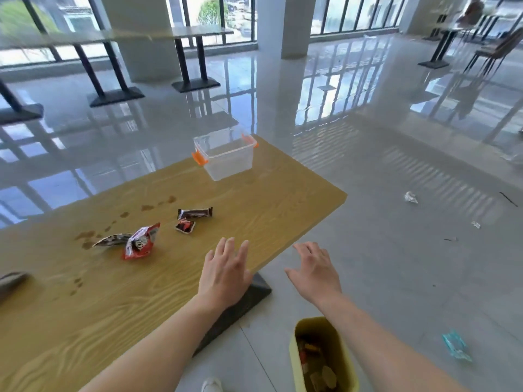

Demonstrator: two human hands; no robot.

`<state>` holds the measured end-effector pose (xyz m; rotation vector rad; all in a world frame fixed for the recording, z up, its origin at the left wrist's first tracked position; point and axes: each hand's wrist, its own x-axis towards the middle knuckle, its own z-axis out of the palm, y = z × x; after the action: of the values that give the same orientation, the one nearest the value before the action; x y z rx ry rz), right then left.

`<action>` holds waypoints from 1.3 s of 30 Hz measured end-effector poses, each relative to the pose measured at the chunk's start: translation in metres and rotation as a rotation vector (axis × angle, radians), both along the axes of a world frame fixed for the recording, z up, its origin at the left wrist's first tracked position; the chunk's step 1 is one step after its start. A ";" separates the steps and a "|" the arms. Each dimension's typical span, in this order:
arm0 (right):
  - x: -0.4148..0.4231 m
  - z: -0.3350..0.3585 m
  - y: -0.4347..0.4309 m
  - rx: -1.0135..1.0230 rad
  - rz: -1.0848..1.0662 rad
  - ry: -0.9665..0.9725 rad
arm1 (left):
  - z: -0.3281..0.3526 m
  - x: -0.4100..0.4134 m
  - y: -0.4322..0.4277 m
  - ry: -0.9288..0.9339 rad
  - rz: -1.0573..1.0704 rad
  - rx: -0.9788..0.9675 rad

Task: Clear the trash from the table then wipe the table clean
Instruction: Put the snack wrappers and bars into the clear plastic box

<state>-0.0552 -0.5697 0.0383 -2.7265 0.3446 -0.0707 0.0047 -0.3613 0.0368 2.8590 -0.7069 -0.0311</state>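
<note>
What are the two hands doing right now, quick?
Left hand: open, fingers spread over the wooden table, holding nothing.
Right hand: open, fingers spread above the floor beside the table, holding nothing.

Both arms reach forward, left hand (225, 268) and right hand (315, 268) spread (nothing held).

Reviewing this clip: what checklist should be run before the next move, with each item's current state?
1. Hands free: left hand and right hand are open, holding nothing. Ok.
2. Trash off the table: red packet and dark wrappers lie on it. Not ok.
3. Bin nearby: yellow bin stands close, beside the table. Ok.
4. Stains wiped: brown stains show. Not ok.
5. Cloth ready: dark thing at the left edge is unclear. Cannot tell.
</note>
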 end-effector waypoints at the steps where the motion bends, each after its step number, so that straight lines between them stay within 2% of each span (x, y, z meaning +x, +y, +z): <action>1: 0.011 0.003 0.006 -0.001 0.011 -0.006 | 0.001 0.010 0.009 -0.004 0.021 -0.010; 11: 0.122 0.015 0.069 -0.026 0.058 0.014 | 0.012 0.113 0.080 -0.034 0.163 -0.059; 20: 0.204 0.027 0.096 -0.016 0.060 0.033 | 0.024 0.184 0.113 -0.014 0.202 -0.108; 28: 0.282 0.028 0.077 0.003 0.088 0.043 | 0.022 0.243 0.097 -0.010 0.258 -0.132; 39: 0.453 0.016 0.007 0.114 0.119 0.045 | 0.003 0.354 0.026 0.111 0.515 -0.258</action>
<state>0.3981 -0.5623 0.0546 -2.6325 0.1917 0.0411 0.3590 -0.3353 0.0395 2.6717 0.0566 -0.0211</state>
